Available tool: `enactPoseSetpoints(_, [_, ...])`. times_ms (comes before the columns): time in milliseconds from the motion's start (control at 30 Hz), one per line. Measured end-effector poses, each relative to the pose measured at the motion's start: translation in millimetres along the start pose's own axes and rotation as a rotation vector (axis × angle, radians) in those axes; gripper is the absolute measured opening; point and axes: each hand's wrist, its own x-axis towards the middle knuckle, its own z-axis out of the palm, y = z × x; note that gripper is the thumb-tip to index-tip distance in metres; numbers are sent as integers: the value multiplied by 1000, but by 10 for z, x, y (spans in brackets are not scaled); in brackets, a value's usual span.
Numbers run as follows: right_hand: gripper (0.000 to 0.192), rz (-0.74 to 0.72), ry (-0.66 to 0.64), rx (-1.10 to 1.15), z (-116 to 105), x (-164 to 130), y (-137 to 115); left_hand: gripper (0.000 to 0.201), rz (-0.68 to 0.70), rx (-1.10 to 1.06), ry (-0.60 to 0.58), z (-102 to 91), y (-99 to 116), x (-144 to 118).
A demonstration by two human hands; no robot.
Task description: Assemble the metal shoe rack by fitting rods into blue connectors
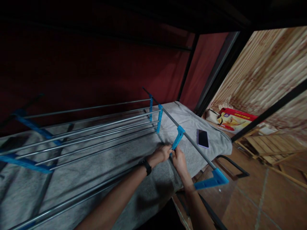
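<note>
A metal rack of grey rods (96,127) with blue plastic brackets lies on a grey blanket (134,166). My left hand (161,154), with a black watch on its wrist, pinches the lower end of a blue bracket (178,136) that sits on a long grey rail (192,142). My right hand (179,160) grips the same bracket end from the other side. Both hands meet at that bracket. Another blue bracket (212,181) caps the rail's near end.
A dark phone (202,138) lies on the blanket right of the rail. Beyond the bed stand a red and yellow bag (233,119) and wooden slats (271,145) on a tiled floor. A red wall is behind, and a dark bunk frame overhead.
</note>
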Motion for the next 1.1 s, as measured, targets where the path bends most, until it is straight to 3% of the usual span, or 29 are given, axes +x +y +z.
enactPoseSetpoints(533, [23, 17, -9, 67, -28, -21, -52, 34, -9, 0, -53, 35, -42, 11])
enactPoseSetpoints(1100, [26, 13, -13, -3, 0, -17, -9, 31, -5, 63, 5, 132, -147, -56])
